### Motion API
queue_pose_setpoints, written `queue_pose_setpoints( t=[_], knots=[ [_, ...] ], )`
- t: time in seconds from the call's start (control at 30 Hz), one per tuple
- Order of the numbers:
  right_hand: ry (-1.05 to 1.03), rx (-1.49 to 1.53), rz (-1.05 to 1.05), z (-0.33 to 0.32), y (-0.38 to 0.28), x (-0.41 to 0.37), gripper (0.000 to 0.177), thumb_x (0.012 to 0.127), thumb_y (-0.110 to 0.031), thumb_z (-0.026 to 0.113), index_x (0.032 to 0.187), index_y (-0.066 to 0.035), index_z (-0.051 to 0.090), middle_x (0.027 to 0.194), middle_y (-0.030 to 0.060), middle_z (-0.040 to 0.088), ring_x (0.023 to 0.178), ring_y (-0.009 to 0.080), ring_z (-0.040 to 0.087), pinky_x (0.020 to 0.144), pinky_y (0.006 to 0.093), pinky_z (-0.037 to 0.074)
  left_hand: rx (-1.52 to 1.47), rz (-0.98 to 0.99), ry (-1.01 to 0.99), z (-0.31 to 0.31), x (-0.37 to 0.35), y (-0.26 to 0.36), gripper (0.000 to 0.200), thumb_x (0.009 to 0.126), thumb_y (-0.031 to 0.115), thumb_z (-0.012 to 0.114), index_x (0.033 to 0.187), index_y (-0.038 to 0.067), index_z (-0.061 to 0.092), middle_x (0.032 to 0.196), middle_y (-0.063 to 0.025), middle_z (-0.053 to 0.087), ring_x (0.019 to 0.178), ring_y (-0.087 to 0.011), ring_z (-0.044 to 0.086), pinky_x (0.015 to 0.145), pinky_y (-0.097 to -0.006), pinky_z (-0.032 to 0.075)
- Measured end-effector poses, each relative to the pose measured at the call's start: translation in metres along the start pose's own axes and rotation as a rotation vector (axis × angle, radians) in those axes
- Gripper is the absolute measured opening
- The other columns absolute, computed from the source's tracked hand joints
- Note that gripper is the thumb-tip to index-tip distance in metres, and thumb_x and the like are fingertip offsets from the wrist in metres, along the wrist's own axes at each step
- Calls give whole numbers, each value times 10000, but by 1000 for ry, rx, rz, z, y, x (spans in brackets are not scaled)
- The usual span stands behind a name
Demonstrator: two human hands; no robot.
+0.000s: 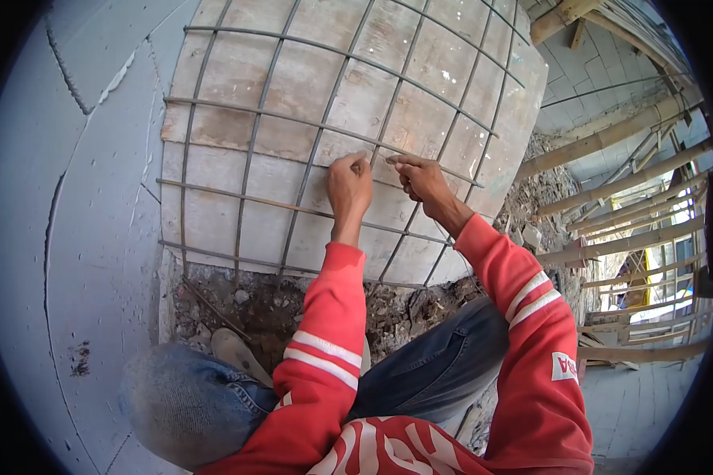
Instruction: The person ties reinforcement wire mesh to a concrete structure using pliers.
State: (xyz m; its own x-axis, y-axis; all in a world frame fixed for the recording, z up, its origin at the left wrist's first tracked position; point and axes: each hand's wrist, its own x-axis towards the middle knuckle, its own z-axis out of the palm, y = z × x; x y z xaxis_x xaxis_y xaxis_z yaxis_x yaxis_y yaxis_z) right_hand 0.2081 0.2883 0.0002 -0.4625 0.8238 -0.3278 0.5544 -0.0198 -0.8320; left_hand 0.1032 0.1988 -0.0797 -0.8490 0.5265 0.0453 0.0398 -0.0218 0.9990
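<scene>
Evidently, from the left, the steel mesh point(348, 55) lies just beyond and under both hands, stretching farther to the left than to the right. Its nearest long bar point(322, 127) slants from upper left to lower right. The left hand point(348, 188) is curled shut beside the bar crossing point(377, 145), which sits barely ahead of the fingertips and looks slightly nearer this hand. Right of it, the right hand point(421, 178) points leftward, pinching a small thin piece point(392, 160) too tiny to identify; the hands are close but apart
</scene>
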Motion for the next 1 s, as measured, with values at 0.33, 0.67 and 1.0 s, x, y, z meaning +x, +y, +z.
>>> queue_pose_setpoints(
  t=[0.33, 0.67, 1.0],
  knots=[
    [64, -19, 138, 20, 4, 4, 222, 972, -176, 611, 1060, -5, 722, 713, 22, 576, 516, 97, 436, 421, 269, 295, -770, -403, -101, 23, 16, -14, 174, 932, 17, 655, 1083, -66, 681, 951, -85, 713, 758, -128, 660, 632, -250, 531],
    [-11, 344, 238, 36, -4, 24, 163, 993, -190, 570, 855, -114, 610, 647, -43, 459, 479, 76, 313, 423, 270, 207, -641, -76, 236, 36, 3, 6, 97, 879, -18, 697, 942, -90, 682, 859, -116, 718, 784, -163, 696, 694, -263, 548],
    [-81, 519, 259, 25, 1, 33, 201, 955, -160, 614, 769, -83, 620, 611, 2, 515, 444, 90, 344, 394, 281, 218, -560, -52, 149, 35, -6, 23, 93, 887, -30, 700, 933, -82, 638, 829, -121, 696, 763, -154, 686, 672, -264, 550]
  ],
)
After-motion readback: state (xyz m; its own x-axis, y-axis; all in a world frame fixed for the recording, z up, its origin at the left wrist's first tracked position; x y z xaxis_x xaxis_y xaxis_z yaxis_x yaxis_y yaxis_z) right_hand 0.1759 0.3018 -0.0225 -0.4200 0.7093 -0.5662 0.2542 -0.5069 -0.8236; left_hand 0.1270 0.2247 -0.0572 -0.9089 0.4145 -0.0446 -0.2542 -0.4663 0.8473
